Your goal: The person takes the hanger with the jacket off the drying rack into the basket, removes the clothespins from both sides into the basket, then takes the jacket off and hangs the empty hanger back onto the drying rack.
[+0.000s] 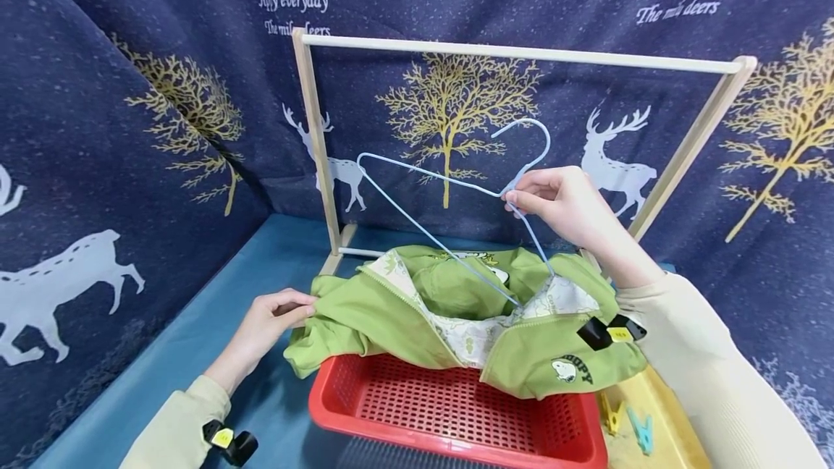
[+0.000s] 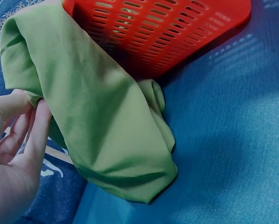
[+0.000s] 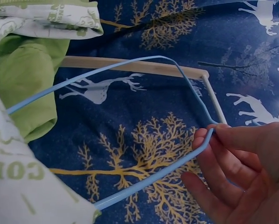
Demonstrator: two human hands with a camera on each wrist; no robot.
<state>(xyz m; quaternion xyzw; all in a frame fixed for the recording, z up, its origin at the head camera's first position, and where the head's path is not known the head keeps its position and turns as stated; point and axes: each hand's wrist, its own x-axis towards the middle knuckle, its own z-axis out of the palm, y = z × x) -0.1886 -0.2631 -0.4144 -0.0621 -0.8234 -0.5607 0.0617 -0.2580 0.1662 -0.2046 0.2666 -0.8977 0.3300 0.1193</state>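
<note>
Blue table: right hand [image 1: 565,203] pinches hanger [image 1: 449,197], left hand [image 1: 270,320] pinches jacket [image 1: 469,313] sleeve; next, likely feed hanger into shoulder.

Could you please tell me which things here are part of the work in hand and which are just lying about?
In hand: blue hanger, pinched by right hand; green jacket, sleeve held by left hand.
Lying about: red basket, wooden rack, clothes pegs.
</note>
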